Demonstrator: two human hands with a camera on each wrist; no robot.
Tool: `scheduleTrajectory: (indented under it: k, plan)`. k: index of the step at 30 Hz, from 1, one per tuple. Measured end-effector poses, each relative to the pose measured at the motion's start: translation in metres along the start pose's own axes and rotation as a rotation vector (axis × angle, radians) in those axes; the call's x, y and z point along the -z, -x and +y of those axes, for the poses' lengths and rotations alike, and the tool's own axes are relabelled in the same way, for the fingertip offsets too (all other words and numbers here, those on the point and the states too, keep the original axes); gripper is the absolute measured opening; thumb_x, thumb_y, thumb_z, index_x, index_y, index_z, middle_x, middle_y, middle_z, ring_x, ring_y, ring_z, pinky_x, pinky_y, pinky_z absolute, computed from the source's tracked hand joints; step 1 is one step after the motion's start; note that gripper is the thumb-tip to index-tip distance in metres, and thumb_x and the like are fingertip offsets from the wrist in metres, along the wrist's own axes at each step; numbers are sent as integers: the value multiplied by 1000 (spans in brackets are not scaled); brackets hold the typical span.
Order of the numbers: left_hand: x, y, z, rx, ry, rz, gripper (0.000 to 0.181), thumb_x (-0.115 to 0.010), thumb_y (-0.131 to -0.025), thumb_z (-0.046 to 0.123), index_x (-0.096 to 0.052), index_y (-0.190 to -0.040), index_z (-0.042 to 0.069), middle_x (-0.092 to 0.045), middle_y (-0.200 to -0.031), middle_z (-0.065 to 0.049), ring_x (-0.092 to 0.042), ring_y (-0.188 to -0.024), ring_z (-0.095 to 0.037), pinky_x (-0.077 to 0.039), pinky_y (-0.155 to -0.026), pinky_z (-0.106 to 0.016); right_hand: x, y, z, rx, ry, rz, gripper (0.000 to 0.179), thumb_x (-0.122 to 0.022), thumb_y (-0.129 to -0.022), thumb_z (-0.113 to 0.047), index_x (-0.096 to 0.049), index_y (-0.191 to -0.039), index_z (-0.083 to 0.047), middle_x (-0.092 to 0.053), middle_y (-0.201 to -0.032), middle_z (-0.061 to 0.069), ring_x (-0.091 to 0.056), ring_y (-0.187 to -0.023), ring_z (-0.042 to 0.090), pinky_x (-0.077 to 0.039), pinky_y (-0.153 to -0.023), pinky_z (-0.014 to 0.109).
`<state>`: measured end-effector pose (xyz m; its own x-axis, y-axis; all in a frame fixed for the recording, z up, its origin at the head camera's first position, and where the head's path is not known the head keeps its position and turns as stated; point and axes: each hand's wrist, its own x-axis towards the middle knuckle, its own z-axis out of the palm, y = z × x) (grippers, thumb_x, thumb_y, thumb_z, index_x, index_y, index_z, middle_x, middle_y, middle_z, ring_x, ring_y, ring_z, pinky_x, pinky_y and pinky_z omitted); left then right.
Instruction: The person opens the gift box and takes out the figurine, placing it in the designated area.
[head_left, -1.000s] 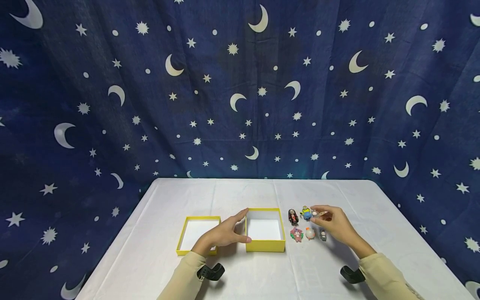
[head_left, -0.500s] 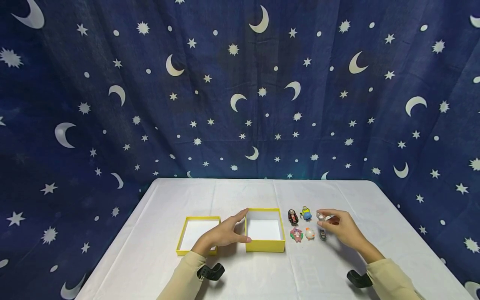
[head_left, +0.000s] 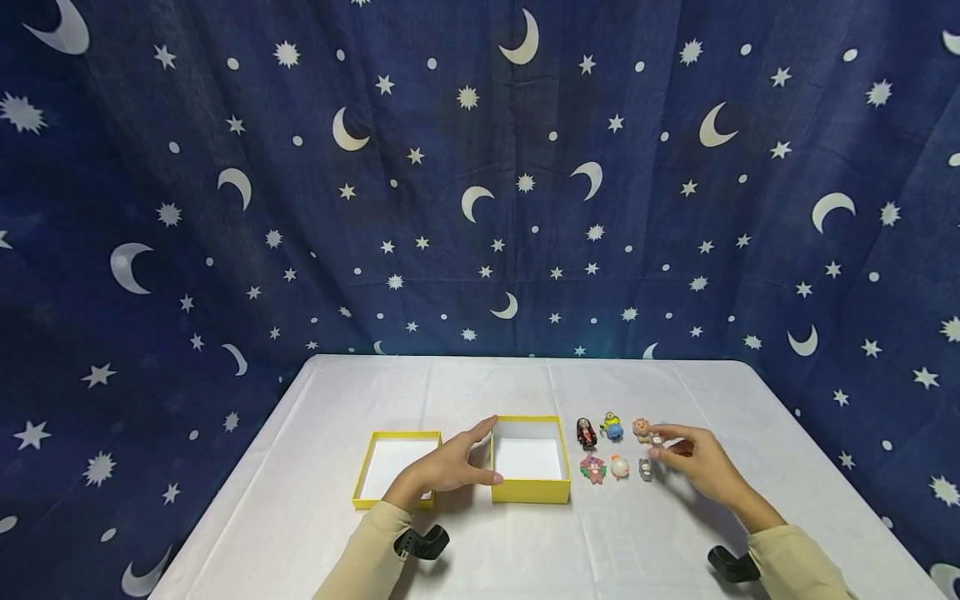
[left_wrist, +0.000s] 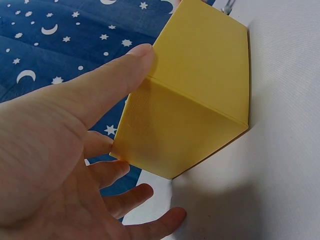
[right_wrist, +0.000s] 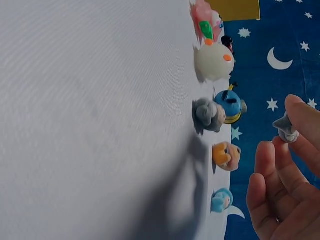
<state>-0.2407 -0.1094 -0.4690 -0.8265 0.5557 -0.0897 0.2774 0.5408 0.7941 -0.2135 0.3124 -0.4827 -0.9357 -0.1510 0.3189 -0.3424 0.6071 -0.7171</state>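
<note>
My right hand [head_left: 693, 458] pinches a small grey figurine [right_wrist: 286, 131] between thumb and fingertips, above the right end of a group of toy figurines. Below it stand another grey figurine [head_left: 646, 470] and an orange-tan one [head_left: 641, 429]; a light-blue figurine [right_wrist: 221, 201] shows in the right wrist view. My left hand [head_left: 452, 461] touches the left side of a yellow box [head_left: 531, 492] with a white inside, thumb at the near corner and index finger at the far one. In the left wrist view its other fingers are spread beside the wall.
A shallow yellow-edged lid [head_left: 365, 473] lies left of the box, partly behind my left hand. Right of the box stand a dark-robed figurine [head_left: 587, 434], a minion [head_left: 612, 427], a pink figurine [head_left: 593, 469] and a round white one [head_left: 619, 467]. A starry curtain [head_left: 480, 208] hangs behind the table.
My right hand has carried the grey figurine rightward and slightly nearer, past the minion, and the orange-tan figurine now shows. The left hand and the box have stayed put.
</note>
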Motion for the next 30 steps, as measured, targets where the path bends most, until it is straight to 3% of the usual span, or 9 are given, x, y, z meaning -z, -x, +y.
scheduleTrajectory:
  k: [14, 30]
  plan:
    - [1, 1, 2, 3, 0, -1, 99, -80, -86, 40, -21, -163, 22, -23, -170, -3, -20, -158, -27, -20, -128, -55, 8, 7, 14, -28, 57, -3, 35, -77, -86, -3, -69, -117, 10, -71, -99, 22, -60, -67, -3, -52, -61, 20]
    - [0, 1, 2, 2, -8, 4, 97, -80, -87, 37, -22, -163, 20, -22, -170, -3, -19, -158, -26, -19, -128, -53, 17, 14, 25, -113, 132, -98, 37, -78, -86, -9, -69, -118, 8, -73, -106, 26, -58, -69, -2, -50, -59, 21]
